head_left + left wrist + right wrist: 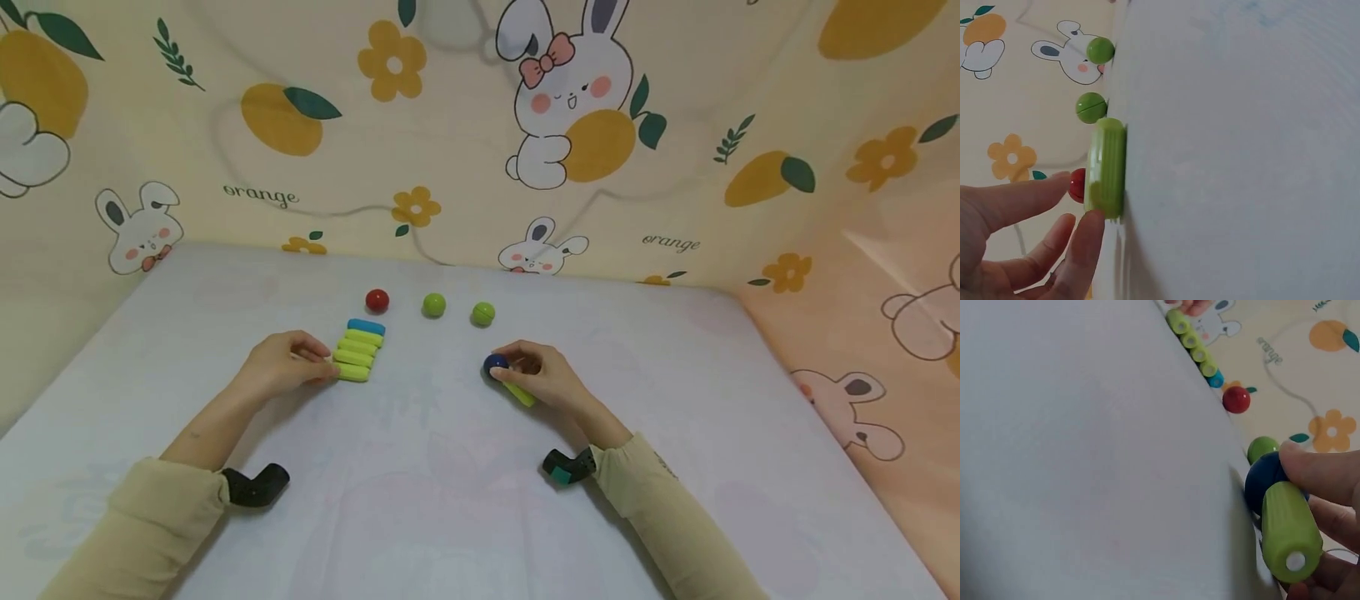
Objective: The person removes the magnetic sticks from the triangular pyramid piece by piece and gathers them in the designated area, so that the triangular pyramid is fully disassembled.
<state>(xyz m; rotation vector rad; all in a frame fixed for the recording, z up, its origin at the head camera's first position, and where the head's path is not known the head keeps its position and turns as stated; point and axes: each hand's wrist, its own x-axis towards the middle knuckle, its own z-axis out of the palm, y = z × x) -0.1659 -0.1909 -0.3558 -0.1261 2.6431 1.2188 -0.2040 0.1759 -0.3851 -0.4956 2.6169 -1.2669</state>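
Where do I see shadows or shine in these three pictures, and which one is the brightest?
Head view: the brightest, with a soft shadow below the left hand and a small highlight on the red ball; left wrist view: dimmer, with shine along the green stick and a blurry-edged shadow under it; right wrist view: also dim, with a dark shadow beside the blue ball.

Legible: one word, twice — "orange", in dark script on the patterned backdrop. One stands beyond the left fingers, slightly to their left; the second "orange" beyond the right fingers, well to their right. Sleeve marking behind the right fingers — too small to read.
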